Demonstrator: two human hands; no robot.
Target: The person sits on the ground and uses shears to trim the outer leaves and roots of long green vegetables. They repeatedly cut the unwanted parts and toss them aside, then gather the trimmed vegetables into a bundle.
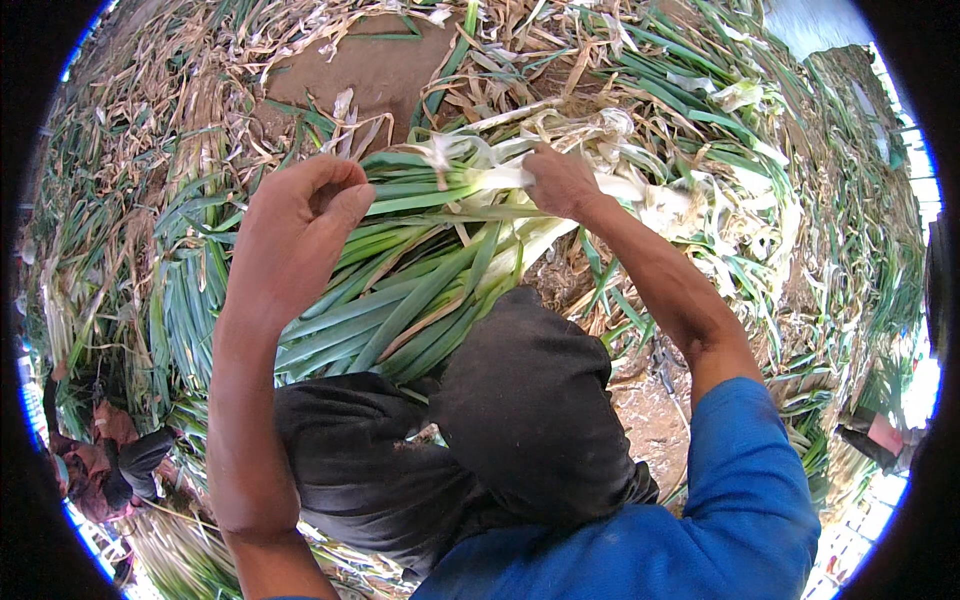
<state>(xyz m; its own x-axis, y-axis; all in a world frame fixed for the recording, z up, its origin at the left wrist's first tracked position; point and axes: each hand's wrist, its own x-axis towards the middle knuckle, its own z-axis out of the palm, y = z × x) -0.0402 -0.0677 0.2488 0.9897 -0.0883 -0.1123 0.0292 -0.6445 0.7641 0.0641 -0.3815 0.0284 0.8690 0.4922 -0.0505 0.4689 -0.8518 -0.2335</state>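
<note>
A pile of green onions with broad leaves and pale stalks lies before my knees, leaves to the left. My right hand closes around a white green onion stalk at the top of the pile. Its fingertips are partly hidden. Above the leaves at the left is my left hand, its fingers curled and the thumb close to the forefinger. Whether anything is pinched there cannot be seen. Peeled whitish skins and roots lie just beyond my right hand.
Dry leaves and peelings litter the ground around a bare soil patch. More green onions lie at the upper right. Near my right knee is a dark tool or cable, unclear. Another person sits at the far left.
</note>
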